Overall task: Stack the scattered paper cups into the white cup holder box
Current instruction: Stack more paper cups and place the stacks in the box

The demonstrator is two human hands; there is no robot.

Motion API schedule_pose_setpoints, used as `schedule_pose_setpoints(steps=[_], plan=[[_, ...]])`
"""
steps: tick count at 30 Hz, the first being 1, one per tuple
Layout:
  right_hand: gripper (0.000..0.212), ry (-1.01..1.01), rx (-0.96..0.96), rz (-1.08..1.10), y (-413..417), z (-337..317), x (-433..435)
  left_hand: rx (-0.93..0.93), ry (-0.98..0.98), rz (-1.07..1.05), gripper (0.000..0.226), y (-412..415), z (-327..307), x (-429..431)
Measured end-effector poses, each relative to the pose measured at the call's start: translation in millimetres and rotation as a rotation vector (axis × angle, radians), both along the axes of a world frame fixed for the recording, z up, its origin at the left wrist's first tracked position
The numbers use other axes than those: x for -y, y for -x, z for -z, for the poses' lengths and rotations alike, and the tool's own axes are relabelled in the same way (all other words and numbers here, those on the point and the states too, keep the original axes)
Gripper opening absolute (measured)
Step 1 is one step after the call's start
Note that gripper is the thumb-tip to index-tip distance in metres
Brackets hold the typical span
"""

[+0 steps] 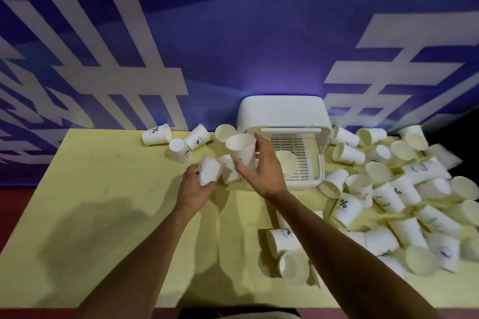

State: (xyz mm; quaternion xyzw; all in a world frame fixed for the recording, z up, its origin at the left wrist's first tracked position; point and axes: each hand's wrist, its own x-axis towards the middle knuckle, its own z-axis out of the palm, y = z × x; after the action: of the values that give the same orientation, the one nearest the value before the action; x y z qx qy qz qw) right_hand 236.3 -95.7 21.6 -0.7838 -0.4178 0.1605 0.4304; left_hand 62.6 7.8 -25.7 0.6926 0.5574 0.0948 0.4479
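The white cup holder box point(285, 114) stands at the table's far middle, its front open, with one paper cup point(286, 164) lying on its slatted tray. My right hand point(261, 166) grips an upright white cup point(242, 149) just left of the box opening. My left hand point(195, 186) holds a tilted cup point(210, 169) lower and to the left. Another cup point(229, 171) lies between the two hands. Several cups point(181, 142) lie scattered behind my left hand.
A large heap of white paper cups point(394, 202) covers the right side of the yellow table point(103, 202). Two cups point(287, 254) lie near the front beside my right forearm. A blue banner wall point(233, 46) rises behind the table.
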Motion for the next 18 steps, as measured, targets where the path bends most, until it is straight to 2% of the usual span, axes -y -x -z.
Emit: schedule_pose_setpoints(steps=[3,5,7,10,14,18], plan=[[0.085,-0.019,-0.013,0.092,-17.2,-2.4,28.9,0.060,-0.001,0.049,0.066,-12.1,-12.3,8.8],[0.077,-0.049,-0.030,0.137,-29.2,-5.7,44.2,0.080,-0.019,0.101,0.056,-20.9,-16.3,14.3],[0.069,-0.060,-0.030,0.165,-40.4,-9.8,57.0,0.094,-0.013,0.129,0.059,-27.5,-20.4,20.3],[0.070,-0.061,-0.004,0.205,-56.8,-9.1,70.0,0.109,0.014,0.126,0.066,-31.6,-21.5,27.0],[0.071,-0.034,-0.015,0.218,-70.6,-1.8,72.9,0.124,0.025,0.112,0.053,-35.6,-24.0,33.8],[0.075,0.020,-0.045,0.155,-71.9,9.1,68.7,0.127,0.014,0.132,0.052,-35.5,-30.3,38.5]])
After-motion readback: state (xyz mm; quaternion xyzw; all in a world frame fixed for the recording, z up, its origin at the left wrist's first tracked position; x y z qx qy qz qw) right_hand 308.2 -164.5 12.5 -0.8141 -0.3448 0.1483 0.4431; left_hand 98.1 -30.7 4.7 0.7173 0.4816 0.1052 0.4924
